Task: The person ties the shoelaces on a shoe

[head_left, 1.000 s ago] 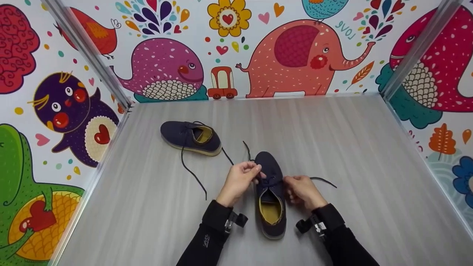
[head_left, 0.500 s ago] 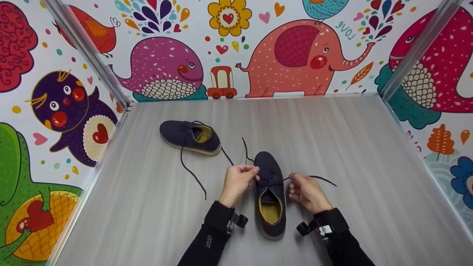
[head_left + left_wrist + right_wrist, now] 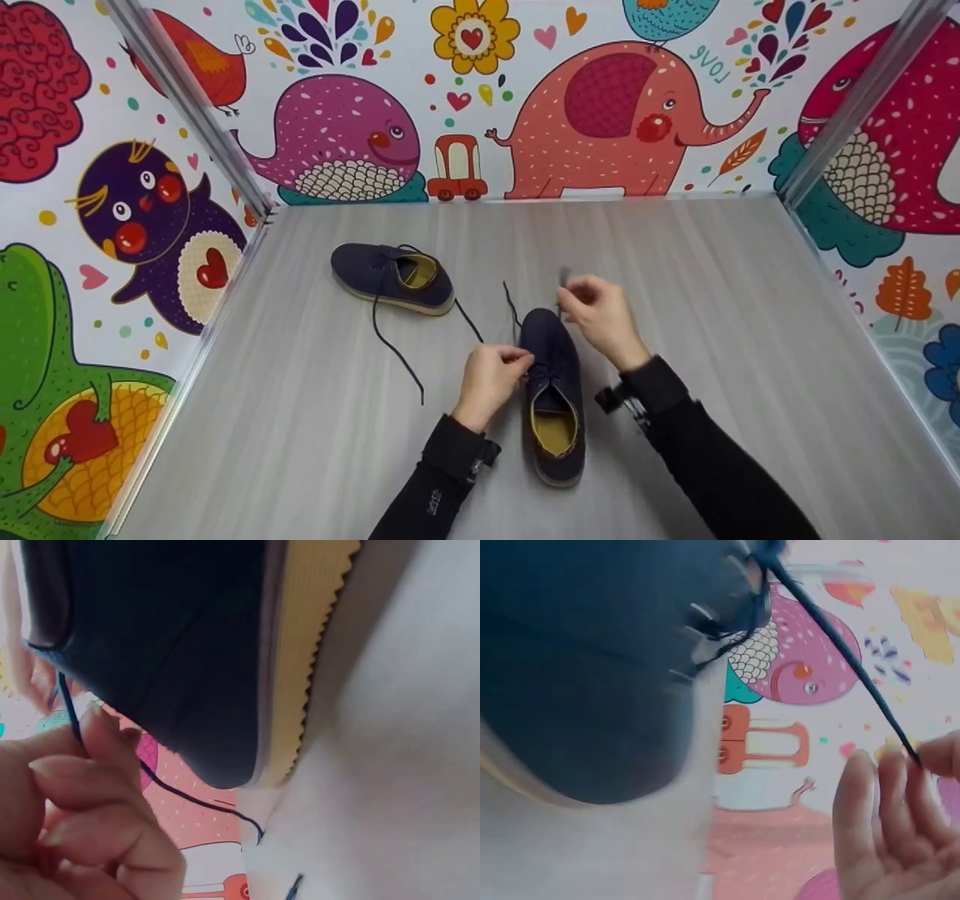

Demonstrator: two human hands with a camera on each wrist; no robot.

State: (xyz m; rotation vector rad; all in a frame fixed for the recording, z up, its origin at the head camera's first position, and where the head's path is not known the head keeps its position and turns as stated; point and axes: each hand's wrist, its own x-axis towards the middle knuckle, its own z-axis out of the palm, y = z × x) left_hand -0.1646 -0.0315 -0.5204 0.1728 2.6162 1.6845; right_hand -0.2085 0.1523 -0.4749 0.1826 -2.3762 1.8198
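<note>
A dark blue lace-up shoe [image 3: 546, 337] with a tan sole and yellow lining stands on the floor, toe pointing away from me. My left hand [image 3: 489, 379] is at its left side and pinches one shoelace [image 3: 191, 799] between thumb and fingers; the loose end trails beyond the fingers. Up beside the toe, on the right, my right hand [image 3: 606, 315] pinches the other shoelace [image 3: 847, 656], drawn taut from the eyelets in the right wrist view. The laces cross in a knot low on the shoe's tongue area.
A matching shoe [image 3: 360, 266] lies at the back left, turned sideways, its untied lace [image 3: 394, 349] trailing over the grey wood-look floor [image 3: 712, 300]. Printed panels with cartoon animals [image 3: 592, 120] stand behind and on both sides, with metal posts [image 3: 206, 112] at the corners.
My right hand has slid out along its lace, then risen forward and slightly left, lifting the lace beside the toe. The left hand stays near the shoe's left side.
</note>
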